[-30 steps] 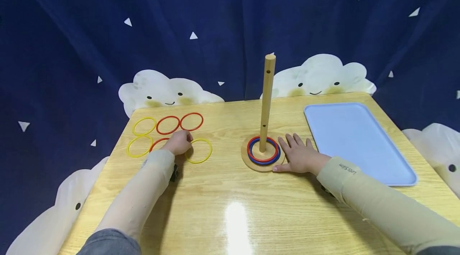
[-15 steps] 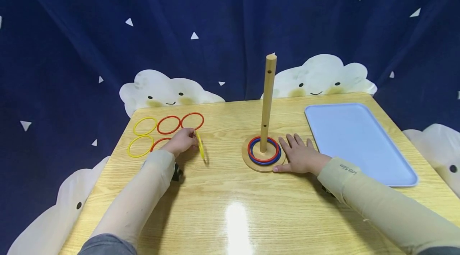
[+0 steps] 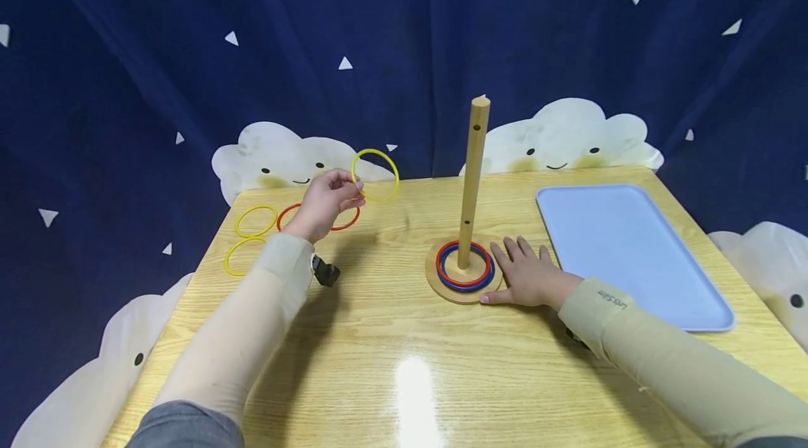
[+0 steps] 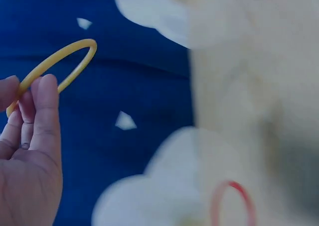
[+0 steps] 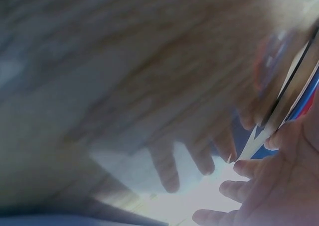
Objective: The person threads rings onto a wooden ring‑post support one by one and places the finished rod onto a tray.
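I see the yellow ring [image 3: 374,151] tilted above the tabletop [image 3: 353,364], just left of frame centre, its near edge pinched by the left hand [image 3: 325,206]. I'd level it before nearing the post [image 3: 475,174]. Right of centre, the right hand [image 3: 527,276] lies spread at the wooden base [image 3: 459,298]; I'd use it as a steadying stop.

Beige sleeves [image 3: 230,339], R w/ lettering [image 3: 612,299]; dk-grey cuffs [image 3: 189,425]; blk wrist cam [image 3: 326,271].
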{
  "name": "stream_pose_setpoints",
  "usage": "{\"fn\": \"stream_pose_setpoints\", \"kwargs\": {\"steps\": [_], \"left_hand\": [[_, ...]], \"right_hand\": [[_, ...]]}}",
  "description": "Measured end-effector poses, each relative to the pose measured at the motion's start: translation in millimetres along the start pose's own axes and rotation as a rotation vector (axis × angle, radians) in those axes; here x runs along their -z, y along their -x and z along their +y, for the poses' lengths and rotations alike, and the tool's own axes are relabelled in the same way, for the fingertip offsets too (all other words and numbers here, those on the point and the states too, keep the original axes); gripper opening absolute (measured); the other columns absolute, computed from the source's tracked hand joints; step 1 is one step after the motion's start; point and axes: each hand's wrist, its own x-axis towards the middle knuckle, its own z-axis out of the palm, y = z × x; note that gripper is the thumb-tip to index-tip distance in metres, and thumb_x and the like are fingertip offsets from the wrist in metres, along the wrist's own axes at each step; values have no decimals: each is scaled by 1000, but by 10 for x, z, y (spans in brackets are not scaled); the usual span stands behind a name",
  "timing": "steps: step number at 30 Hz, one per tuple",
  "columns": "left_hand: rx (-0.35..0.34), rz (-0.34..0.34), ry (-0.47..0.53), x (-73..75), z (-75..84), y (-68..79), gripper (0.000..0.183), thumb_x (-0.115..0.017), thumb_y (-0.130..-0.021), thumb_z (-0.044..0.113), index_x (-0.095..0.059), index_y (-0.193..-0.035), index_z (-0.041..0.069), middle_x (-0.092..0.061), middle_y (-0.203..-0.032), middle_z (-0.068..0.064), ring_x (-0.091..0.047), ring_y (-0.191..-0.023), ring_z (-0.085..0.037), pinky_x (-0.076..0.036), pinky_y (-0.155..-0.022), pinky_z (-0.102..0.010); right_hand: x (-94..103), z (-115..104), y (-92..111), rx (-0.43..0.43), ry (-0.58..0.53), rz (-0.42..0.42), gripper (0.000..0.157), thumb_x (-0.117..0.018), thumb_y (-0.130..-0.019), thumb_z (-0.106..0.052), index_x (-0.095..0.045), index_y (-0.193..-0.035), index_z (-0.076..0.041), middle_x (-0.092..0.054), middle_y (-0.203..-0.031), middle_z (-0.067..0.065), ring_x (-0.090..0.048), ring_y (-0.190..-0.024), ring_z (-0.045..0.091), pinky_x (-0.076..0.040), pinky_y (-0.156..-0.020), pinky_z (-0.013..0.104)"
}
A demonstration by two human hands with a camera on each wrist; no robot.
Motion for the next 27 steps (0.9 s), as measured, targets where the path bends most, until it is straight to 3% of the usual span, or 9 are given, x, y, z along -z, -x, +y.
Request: {"fn": "stream_pose_setpoints", "kwargs": {"steps": [6,10,14,18,27], "left_hand": [[-198,-20,143,-256,520,-10,6,-58,-101,-7,-61,-102,-3,-62,-92,-11,-66,-79,-17,-60,-79,-27],[-272,-48,251,-435,862,39,11,-60,-100,-8,-65,-98,2,-63,-91,-10,-67,-78,-18,-60,-75,-26],[-325,-91,318,-582,1097,67,14,-60,-100,-8,-67,-97,3,-64,-90,-10,-67,-77,-19,-60,-74,-26],[-341,-135,334,-695,1232,98,18,-57,-100,-9,-68,-97,5,-63,-89,-10,-66,-76,-19,-60,-74,-25],[-316,-235,396,-919,1333,86,23,-50,-102,-10,-67,-98,4,-61,-89,-9,-63,-76,-18,-58,-72,-23]], "right_hand": [[-5,16,-4,8,7,13,114,-57,-88,-80,-25,-161,0,-22,-162,33,-19,-147,57,-22,-108,81],[-1,8,9,15,5,21,113,-58,-88,-79,-26,-161,0,-23,-161,34,-20,-147,57,-22,-108,82],[4,-8,29,15,4,25,112,-59,-88,-78,-27,-161,1,-24,-160,34,-21,-146,57,-22,-108,82],[-11,-23,38,17,14,15,113,-58,-87,-80,-29,-160,1,-25,-161,34,-21,-146,57,-22,-108,81],[17,-35,52,13,25,6,114,-58,-86,-81,-30,-160,1,-25,-161,33,-21,-147,56,-21,-109,81]]}}
